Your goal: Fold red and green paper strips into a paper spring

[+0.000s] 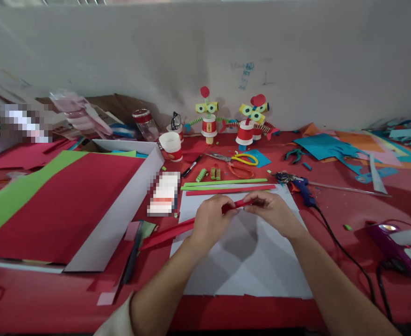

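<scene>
A red paper strip (170,233) runs from the lower left up into my left hand (213,219), whose thumb and fingers pinch it. Its other end is pinched by my right hand (272,211), with a short stretch showing between the two. Both hands are above a white sheet (247,270). Just beyond them lie a flat red strip (230,190) and green strips (226,183). Folded green paper springs (201,175) rest farther back, near scissors with a yellow and an orange handle (244,159).
Paper-cup figures (209,125) stand against the back wall. A blue glue gun (305,191) with a black cord lies right of the sheet. At left is a white box (121,219) topped with red and green paper. Paper cups (171,145), a black marker (191,166) and coloured scraps (328,148) lie about.
</scene>
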Motion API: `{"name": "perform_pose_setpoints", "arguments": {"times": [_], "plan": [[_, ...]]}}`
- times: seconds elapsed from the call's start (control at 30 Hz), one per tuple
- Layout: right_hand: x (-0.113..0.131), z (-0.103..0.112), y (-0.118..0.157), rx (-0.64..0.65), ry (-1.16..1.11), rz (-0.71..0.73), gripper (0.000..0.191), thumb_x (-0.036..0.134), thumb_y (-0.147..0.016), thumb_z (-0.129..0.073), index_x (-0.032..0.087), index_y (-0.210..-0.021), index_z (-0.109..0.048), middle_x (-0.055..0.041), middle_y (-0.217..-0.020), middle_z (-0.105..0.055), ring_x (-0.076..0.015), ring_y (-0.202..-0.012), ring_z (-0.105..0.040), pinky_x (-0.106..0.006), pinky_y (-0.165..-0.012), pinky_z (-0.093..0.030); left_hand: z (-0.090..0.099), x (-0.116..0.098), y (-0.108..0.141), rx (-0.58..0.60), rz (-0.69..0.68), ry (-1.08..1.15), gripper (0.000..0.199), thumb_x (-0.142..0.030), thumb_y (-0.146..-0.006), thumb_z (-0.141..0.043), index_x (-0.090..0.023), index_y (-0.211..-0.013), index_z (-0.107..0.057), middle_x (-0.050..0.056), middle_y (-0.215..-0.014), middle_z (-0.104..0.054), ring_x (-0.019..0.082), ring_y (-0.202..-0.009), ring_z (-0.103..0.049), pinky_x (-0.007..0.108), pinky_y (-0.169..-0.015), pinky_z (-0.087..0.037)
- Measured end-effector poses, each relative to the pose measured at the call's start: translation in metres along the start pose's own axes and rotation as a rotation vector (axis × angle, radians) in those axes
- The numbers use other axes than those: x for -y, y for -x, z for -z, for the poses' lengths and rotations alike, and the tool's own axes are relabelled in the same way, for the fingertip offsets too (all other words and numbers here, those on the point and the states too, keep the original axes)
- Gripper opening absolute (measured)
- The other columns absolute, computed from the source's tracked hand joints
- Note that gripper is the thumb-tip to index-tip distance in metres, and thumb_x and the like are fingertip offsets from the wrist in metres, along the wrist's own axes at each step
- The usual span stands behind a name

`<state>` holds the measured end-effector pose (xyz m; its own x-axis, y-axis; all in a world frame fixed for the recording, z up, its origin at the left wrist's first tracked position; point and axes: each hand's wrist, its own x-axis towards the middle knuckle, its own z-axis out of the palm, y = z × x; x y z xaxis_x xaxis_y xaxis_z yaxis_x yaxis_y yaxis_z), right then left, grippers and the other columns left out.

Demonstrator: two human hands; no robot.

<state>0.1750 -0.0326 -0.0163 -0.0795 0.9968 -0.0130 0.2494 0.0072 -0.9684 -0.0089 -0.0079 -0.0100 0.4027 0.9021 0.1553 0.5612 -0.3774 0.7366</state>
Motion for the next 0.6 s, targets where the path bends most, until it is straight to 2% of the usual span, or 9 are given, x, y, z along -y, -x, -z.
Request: {"name": "perform_pose_setpoints", "arguments": {"times": [0.2, 0.33, 0.47, 0.6], "plan": [[-0.001, -0.008, -0.001, -0.111, 0.017, 0.020, 0.016, 0.033, -0.074, -0.067, 0.018, -0.078, -0.066, -0.0012, -0.074, -0.065, -0.0148, -0.070, -0.057, -0.028, -0.067, -0.044, -0.001, 0.000, 0.001, -0.039, 0.072, 0.107, 0.009, -0.015, -0.073, -0.062, -0.022, -0.076, -0.067, -0.002, -0.078, -0.070, 0.015, -0.074, -0.063, 0.026, -0.070, -0.046], [-0.001, -0.012, -0.002, -0.188, -0.031, 0.013, 0.020, 0.035, -0.068, -0.071, 0.018, -0.076, -0.065, -0.0006, -0.066, -0.064, -0.0145, -0.063, -0.058, -0.027, -0.060, -0.045, -0.002, 0.001, 0.000, -0.069, 0.138, 0.214, 0.019, -0.013, -0.071, -0.065, -0.022, -0.087, -0.069, -0.001, -0.081, -0.071, 0.014, -0.076, -0.064, 0.025, -0.073, -0.047], [0.001, -0.012, -0.001, -0.218, -0.035, -0.021, 0.030, 0.039, -0.065, -0.072, 0.019, -0.086, -0.068, -0.0034, -0.070, -0.068, -0.0179, -0.065, -0.063, -0.029, -0.059, -0.049, -0.003, 0.000, 0.001, -0.049, 0.119, 0.098, 0.015, -0.021, -0.075, -0.064, -0.024, -0.087, -0.072, 0.000, -0.086, -0.072, 0.016, -0.079, -0.064, 0.027, -0.074, -0.046], [0.000, -0.010, -0.002, -0.171, 0.115, 0.030, 0.023, 0.040, -0.071, -0.067, 0.020, -0.083, -0.071, -0.0046, -0.075, -0.071, -0.0193, -0.068, -0.065, -0.030, -0.062, -0.051, -0.001, -0.002, 0.004, -0.049, 0.088, -0.049, 0.016, -0.024, -0.078, -0.058, -0.025, -0.085, -0.073, -0.001, -0.085, -0.072, 0.015, -0.077, -0.063, 0.027, -0.068, -0.045]]}}
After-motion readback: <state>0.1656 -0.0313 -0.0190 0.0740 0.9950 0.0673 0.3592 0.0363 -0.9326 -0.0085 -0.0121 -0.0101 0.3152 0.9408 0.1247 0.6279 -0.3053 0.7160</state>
